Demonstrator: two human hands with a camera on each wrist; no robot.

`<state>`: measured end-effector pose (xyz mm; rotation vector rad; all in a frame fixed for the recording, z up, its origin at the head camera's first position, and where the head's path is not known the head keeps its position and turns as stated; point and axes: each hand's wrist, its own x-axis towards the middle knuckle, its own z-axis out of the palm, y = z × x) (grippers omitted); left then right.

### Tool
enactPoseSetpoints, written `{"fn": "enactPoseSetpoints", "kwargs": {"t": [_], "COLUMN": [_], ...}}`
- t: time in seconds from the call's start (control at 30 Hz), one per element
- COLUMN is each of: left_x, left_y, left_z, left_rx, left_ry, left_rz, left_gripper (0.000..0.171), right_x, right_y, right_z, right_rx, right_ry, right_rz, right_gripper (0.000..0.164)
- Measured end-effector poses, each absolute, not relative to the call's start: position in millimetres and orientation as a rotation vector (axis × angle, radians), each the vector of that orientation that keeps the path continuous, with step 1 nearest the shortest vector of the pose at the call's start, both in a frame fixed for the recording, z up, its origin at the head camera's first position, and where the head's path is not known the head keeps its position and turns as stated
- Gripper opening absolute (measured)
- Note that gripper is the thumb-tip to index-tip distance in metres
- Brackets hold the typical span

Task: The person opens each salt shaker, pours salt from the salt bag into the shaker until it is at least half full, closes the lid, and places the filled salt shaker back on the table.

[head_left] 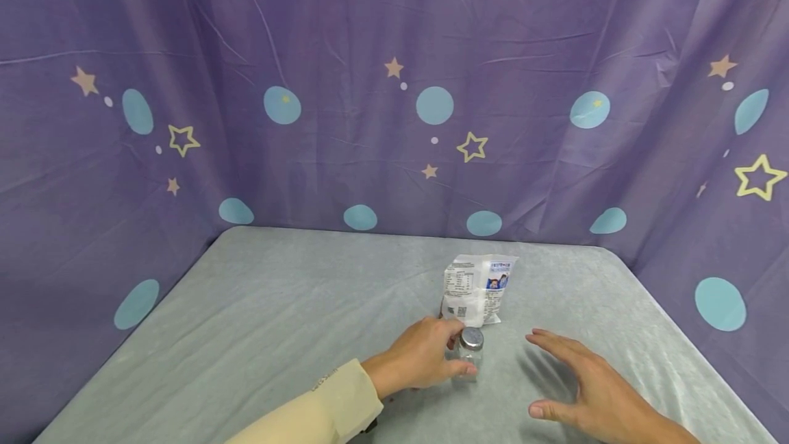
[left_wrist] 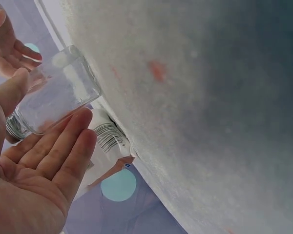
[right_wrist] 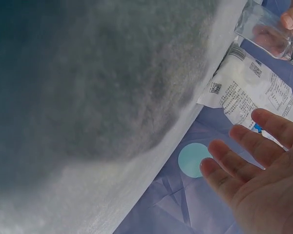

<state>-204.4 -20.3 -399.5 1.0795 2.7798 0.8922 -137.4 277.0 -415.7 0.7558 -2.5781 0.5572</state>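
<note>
A: Any legible txt on the wht bag (head_left: 471,290)?
B: Nope, print's too sm. to read. QR codes (right_wrist: 255,69) + barcode (right_wrist: 238,52) show, tho.
A: & the sleeve (head_left: 314,411)?
B: Tiny dk. lettering nr the cuff, also illegible.

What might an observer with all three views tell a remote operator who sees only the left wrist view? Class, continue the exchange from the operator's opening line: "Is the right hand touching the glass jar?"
Observer: No. The head view shows a stretch of grey tabletop between the right hand and the glass jar.
Operator: I see a barcode on the white packet. What else is printed there?
Observer: In the head view, a boxed table of small print.
Operator: What clothing shows behind the left hand?
Observer: A cream sleeve, in the head view.
</note>
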Motion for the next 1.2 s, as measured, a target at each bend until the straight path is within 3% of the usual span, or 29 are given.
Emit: {"fn": "enactPoseSetpoints", "kwargs": {"t": [1.2], "left_x": [-192.5], "left_y": [-52.0], "left_z": [-392.7], "left_rx": [1.061], "left_ry": [2.778], "left_rz": [0.842], "left_gripper": [0.030], "right_x": [-138.3], "right_y": [272.5], "right_z": [-414.9], "right_rx": [0.775], "right_ry": [-2.577], "right_rz": [0.587], "right_gripper": [0.089]}}
